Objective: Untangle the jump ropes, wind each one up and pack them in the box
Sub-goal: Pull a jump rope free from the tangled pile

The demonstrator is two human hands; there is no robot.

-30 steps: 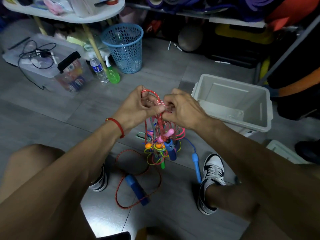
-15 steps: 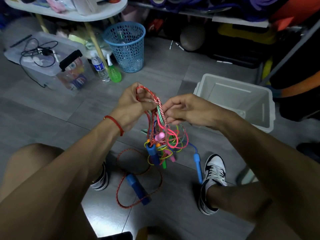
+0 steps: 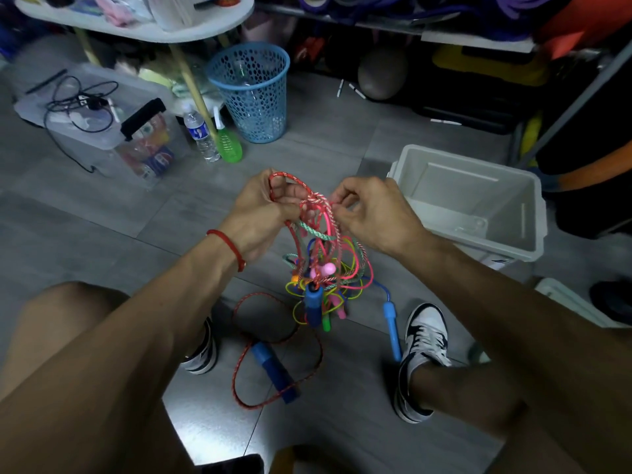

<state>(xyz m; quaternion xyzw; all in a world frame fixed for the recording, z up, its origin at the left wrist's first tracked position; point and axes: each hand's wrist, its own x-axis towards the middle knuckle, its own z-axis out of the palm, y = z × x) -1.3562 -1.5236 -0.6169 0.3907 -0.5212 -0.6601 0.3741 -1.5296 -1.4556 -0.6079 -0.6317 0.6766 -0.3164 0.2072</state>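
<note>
Grey floor tiles [image 3: 102,206] of a cluttered storeroom frame the job: you sit low with both feet planted apart, leaving a working gap between your shoes where the loose ends can fall. Your left hand [image 3: 263,213] is closed on a red braided loop [image 3: 290,181] at the top of the tangle of jump ropes [image 3: 321,265], holding the whole knot up off the floor so that gravity draws the strands and handles downward and shows which cord crosses which. Your right hand [image 3: 372,213] meets it just beside the loop, its grip narrowed to a thumb-and-finger pinch on a red-and-white strand, apparently picking one line out of the crossing. Below hang pink, yellow, green and blue cords with a dark blue handle [image 3: 314,302] among them; a light blue handle [image 3: 391,323] trails to the floor near your right shoe [image 3: 424,340]. One red rope with its blue handle [image 3: 273,371] lies partly freed on the tiles beneath, though its upper run is lost in the knot. Within easy reach of your right arm, the white box [image 3: 533,213] stands open and unfilled, so no rope appears wound or packed yet.
</note>
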